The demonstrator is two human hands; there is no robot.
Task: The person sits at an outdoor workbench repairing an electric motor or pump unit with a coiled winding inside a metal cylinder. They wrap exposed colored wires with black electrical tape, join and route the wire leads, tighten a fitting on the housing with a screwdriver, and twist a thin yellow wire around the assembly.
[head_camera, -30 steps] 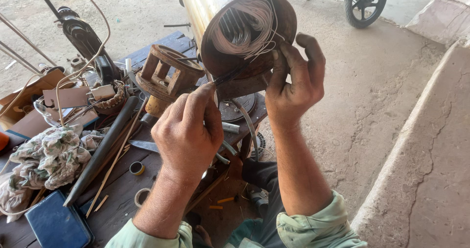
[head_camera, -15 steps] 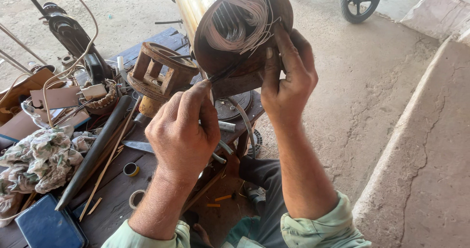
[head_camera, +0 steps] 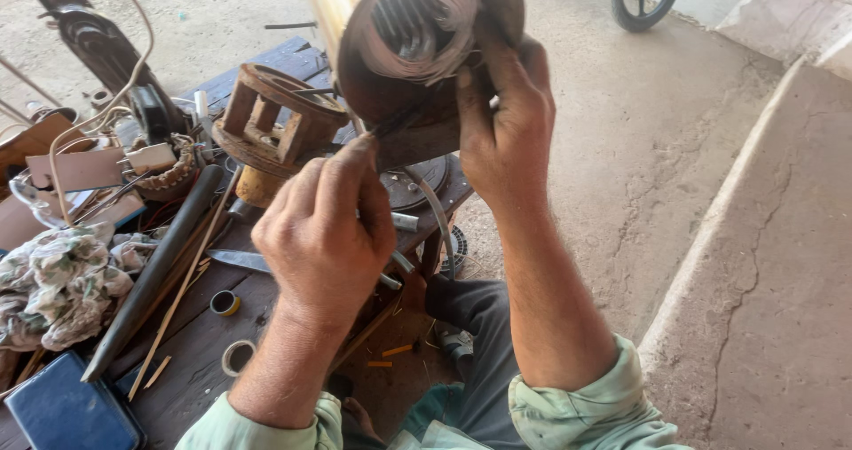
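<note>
Since earlier frame, motor stator (head_camera: 417, 51) is raised nearer camera. Right hand (head_camera: 506, 122) is clamped round its rim, above table (head_camera: 222, 343) edge. Left hand (head_camera: 324, 228) is pinched on thin tool (head_camera: 399, 122) at windings; short, steady strokes are advised, stator kept braced.

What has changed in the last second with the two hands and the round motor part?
The motor part sits higher and nearer in the view, and both hands rose with it. The right hand keeps gripping its rim. The left hand still pinches a thin dark tool against the part's lower edge. Nothing was taken up or let go. The wooden former, rag and tape rolls on the workbench lie as before.
</note>
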